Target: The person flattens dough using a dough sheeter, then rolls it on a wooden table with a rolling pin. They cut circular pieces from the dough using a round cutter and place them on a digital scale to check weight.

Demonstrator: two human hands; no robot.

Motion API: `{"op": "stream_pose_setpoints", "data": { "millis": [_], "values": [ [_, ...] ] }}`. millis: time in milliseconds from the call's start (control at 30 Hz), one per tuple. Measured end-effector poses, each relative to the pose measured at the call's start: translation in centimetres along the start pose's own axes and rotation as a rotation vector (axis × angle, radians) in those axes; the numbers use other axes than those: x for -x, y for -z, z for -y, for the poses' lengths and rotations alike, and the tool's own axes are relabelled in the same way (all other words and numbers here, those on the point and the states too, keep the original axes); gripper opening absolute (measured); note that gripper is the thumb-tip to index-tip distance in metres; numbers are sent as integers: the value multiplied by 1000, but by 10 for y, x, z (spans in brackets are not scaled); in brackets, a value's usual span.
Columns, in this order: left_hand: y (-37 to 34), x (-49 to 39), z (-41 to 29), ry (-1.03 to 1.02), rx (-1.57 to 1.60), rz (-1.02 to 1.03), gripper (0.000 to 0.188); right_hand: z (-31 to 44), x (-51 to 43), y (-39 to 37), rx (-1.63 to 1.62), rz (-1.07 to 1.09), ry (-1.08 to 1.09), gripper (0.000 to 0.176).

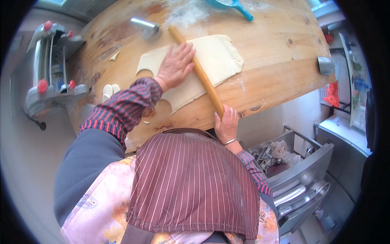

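Observation:
A wooden rolling pin (203, 77) lies slantwise across a flat sheet of dough (219, 55). My left hand (177, 65) rests palm down, fingers spread, over the dough, its fingertips and thumb at the pin's side; whether it presses on the pin or the dough is hard to tell. My right hand (226, 123) is closed around the pin's near end at the table edge. Curved cut-outs mark the sheet's left edge. Small dough rounds (107, 90) lie by my left sleeve, and a dough scrap (114, 56) lies farther back.
A metal cylinder (144, 25), loose flour (189, 13) and a blue scoop (240, 9) are at the wooden table's (274, 61) back. A metal machine with red knobs (42, 86) stands left. A metal cup (326, 65) sits at the right edge. An open drawer (280, 167) holds metal tools.

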State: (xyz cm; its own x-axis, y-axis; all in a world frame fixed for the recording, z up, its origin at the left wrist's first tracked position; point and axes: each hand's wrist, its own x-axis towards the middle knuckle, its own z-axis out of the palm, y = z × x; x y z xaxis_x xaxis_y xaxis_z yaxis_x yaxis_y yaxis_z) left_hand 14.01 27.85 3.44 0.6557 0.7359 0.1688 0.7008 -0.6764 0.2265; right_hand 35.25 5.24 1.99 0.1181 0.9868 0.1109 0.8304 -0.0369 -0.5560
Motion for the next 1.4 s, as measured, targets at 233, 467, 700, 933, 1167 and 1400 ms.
{"op": "stream_pose_setpoints", "data": {
  "millis": [233,467,700,933,1167,1400],
  "values": [
    [-9,-8,-54,-3,372,-257,46,-5,39,-1,12,62,168,52],
    [-27,5,-7,97,316,-84,50,22,42,-32,118,165,270,63],
    [-14,45,0,73,245,-42,52,40,40,-42,80,227,302,63],
    [6,94,27,102,148,-93,50,64,41,-34,-11,287,118,55],
    [0,66,51,51,102,-56,52,73,32,-20,-24,379,-108,40],
    [1,78,58,55,30,-72,53,64,31,-31,33,441,-66,44]
  ]
}}
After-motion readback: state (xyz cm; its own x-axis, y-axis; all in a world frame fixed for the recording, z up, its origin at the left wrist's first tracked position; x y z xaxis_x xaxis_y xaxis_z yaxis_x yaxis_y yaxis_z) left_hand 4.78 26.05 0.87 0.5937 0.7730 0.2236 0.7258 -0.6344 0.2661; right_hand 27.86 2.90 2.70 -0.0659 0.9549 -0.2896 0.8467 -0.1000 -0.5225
